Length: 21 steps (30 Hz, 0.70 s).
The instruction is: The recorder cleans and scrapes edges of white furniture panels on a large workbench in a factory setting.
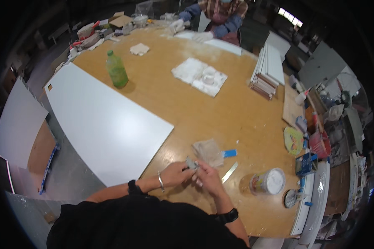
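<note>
Head view: I see my left hand (pixel 176 173) and right hand (pixel 206 176) pinching a small grey piece (pixel 191 163) together above the bench (pixel 237 116), near a crumpled rag (pixel 207 151). Work looks mid-way; the white panel (pixel 108 124) lies apart, untouched.

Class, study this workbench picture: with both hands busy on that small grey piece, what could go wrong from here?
1. The open white tub stands close to the right hand; an elbow might tip it.
2. The left hand and right hand pinch a small grey piece; it could slip onto the wooden table.
3. The crumpled rag beside them might snag it.
</note>
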### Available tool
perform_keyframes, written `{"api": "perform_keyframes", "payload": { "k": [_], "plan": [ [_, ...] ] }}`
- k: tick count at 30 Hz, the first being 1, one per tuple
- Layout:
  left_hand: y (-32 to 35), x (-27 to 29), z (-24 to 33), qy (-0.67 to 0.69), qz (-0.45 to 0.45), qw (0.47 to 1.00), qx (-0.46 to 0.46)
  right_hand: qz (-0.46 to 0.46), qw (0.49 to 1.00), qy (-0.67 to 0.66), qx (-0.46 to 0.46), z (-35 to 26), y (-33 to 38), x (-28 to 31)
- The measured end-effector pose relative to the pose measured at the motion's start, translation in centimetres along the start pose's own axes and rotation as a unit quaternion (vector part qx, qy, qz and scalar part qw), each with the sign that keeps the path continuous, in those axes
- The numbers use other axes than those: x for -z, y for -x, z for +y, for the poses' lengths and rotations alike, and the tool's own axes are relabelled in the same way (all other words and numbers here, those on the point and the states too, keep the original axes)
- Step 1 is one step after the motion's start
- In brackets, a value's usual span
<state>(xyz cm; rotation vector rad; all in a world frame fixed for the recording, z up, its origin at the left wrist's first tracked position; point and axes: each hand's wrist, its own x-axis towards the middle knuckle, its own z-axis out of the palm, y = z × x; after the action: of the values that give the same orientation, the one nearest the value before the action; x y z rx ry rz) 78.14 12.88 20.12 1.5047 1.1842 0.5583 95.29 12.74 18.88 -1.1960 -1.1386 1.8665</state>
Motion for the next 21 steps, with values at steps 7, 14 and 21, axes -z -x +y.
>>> {"api": "perform_keyframes", "payload": {
  "k": [7,14,21],
  "plan": [
    [0.2,-0.4,-1.8,0.048,-0.02,0.999,-0.004,-0.017,0.999,-0.033,-0.002,1.5,-0.1,-0.3],
    [0.1,-0.5,-1.2,-0.023,0.019,0.999,0.04,-0.011,0.999,-0.037,-0.008,1.8,-0.2,-0.2],
    [0.1,-0.2,-2.3,0.007,-0.033,0.999,0.036,-0.018,0.998,-0.047,-0.032,2.3,-0.1,-0.5]
  ]
}}
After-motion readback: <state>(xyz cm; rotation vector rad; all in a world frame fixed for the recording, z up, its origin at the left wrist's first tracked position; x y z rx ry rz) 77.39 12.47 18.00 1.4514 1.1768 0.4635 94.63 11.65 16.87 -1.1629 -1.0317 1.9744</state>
